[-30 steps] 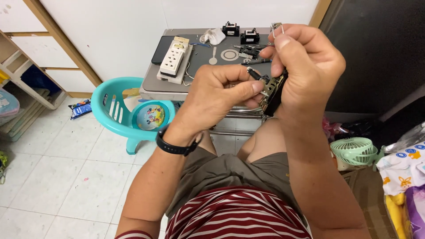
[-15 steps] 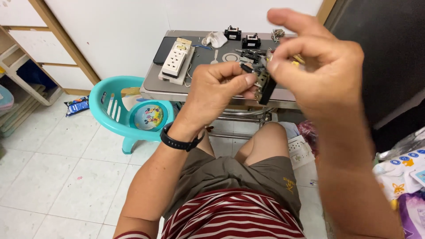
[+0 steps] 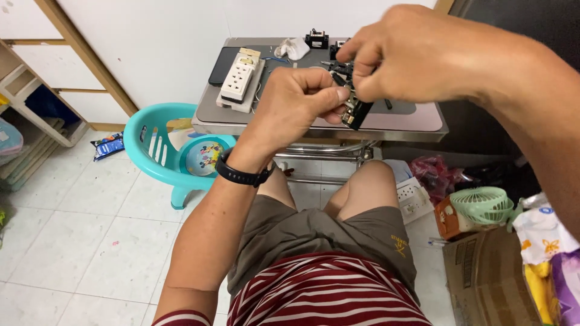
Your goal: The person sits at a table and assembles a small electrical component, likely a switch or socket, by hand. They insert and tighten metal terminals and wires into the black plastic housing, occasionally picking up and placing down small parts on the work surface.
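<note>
Both hands meet at upper centre of the frame, pinched on one small black electrical part held in the air above the surface. Left hand is curled into a loose fist, fingertips closed on the left edge of the part, a bit of metal showing there. Right hand comes in from upper right, thumb and forefinger closed on the top of the same part; grip is tight on both sides, details of the part too small to tell. Black wristband on the left wrist.

Behind the hands, a grey metal surface with a pinkish right end. On it, upper centre-left: white multi-socket power strip lying flat, a dark flat phone-like slab just beside it on the left. Further back, a white crumpled item and a small black component near the wall. Thin wires and small dark bits near the hands, partly hidden.

Left of the surface, a teal plastic chair with a cartoon-print seat. Blue packet on the white tiled floor at left. Wooden shelf frame at far left edge.

Lower frame: person's bare knees, olive shorts, red-white striped shirt. Lower right: small green fan, a second white socket strip on the floor, cardboard box, patterned cloth at the right edge.
</note>
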